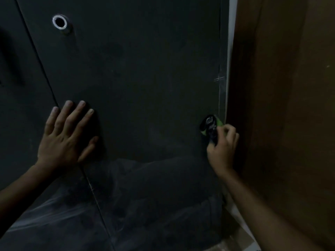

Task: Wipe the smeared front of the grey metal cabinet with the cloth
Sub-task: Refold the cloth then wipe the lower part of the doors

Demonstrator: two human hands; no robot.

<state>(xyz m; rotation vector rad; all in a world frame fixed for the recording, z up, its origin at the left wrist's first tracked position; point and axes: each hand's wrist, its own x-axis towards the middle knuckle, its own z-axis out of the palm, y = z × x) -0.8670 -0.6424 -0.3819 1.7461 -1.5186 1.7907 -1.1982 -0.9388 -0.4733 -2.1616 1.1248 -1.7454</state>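
Observation:
The dark grey metal cabinet front (145, 78) fills most of the view, with whitish smears across its lower part (54, 211). My left hand (67, 134) lies flat on the door, fingers straight and spread, beside the seam between two doors. My right hand (222, 144) grips a bunched dark and green cloth (210, 125) and holds it against the door near its right edge.
A round metal lock (59, 22) sits in the door at the upper left. A brown wooden panel (281, 105) stands close on the right, with a thin pale strip (231, 51) between it and the cabinet. A pale floor patch (235, 245) shows at the bottom right.

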